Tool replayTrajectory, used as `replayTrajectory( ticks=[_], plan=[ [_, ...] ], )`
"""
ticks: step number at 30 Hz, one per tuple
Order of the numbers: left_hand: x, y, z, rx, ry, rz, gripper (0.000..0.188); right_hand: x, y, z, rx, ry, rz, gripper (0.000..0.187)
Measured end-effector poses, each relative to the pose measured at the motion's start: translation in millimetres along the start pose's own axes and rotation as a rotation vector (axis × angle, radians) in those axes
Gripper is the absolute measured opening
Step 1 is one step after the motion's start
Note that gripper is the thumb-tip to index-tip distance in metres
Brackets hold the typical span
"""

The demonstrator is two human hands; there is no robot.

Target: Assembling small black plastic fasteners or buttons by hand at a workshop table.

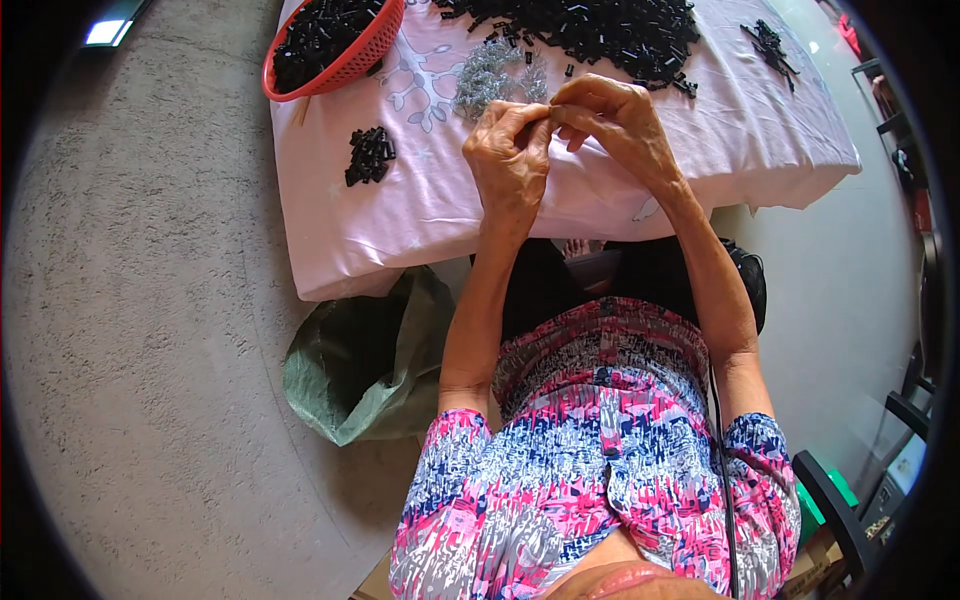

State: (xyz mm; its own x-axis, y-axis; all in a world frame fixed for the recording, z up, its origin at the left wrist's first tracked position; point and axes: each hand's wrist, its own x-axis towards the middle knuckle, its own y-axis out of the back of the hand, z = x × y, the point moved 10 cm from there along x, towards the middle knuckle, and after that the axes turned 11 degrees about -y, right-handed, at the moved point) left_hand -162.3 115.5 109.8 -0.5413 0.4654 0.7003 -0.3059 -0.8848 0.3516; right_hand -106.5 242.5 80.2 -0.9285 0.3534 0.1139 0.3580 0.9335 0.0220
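One red basket (370, 50), black pieces (325, 40) inside

Beyond our left grip (508, 155), we see a glinting, silvery-grey cluster (485, 80). Farther beyond our right grip (620, 125), the big heap (625, 40) is black. To the left of both grips, we have a small black pile (370, 157) and a red basket (350, 68) with black contents (325, 35). Beneath them, our cloth (430, 205) is pale pink with bluish-grey branch motifs. On the near side, our blouse (560, 430) mixes pink, navy, white and grey in a broken print, and the sack (335, 400) is green.
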Motion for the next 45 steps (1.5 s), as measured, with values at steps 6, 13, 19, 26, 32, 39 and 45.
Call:
replayTrajectory(
  ticks=[6,13,19,26,32,39,45],
  plan=[
    [0,-2,-11,-0.085,0.072,-0.048,0.01,1,-2,6,0.047,-0.024,-0.01,0.017],
    [-4,-5,-29,-0.203,0.207,-0.056,0.008,-1,-7,3,0.038,0.022,-0.043,0.018],
    [6,-4,-10,-0.004,0.042,-0.059,0.007,-1,-8,0,-0.037,0.062,0.004,0.017],
    [15,-3,-21,0.05,0.089,-0.082,0.008,-6,23,-1,-0.157,0.067,0.373,0.017],
    [8,1,-26,-0.155,0.291,0.057,0.017,-9,23,-1,-0.041,0.069,0.357,0.015],
    [-37,18,-29,-0.79,0.58,0.105,0.018,-12,22,-13,-0.128,0.141,0.336,0.014],
    [-65,31,-24,-0.855,0.668,0.126,0.025,-11,13,-15,-0.162,0.218,0.276,0.014]
  ],
)
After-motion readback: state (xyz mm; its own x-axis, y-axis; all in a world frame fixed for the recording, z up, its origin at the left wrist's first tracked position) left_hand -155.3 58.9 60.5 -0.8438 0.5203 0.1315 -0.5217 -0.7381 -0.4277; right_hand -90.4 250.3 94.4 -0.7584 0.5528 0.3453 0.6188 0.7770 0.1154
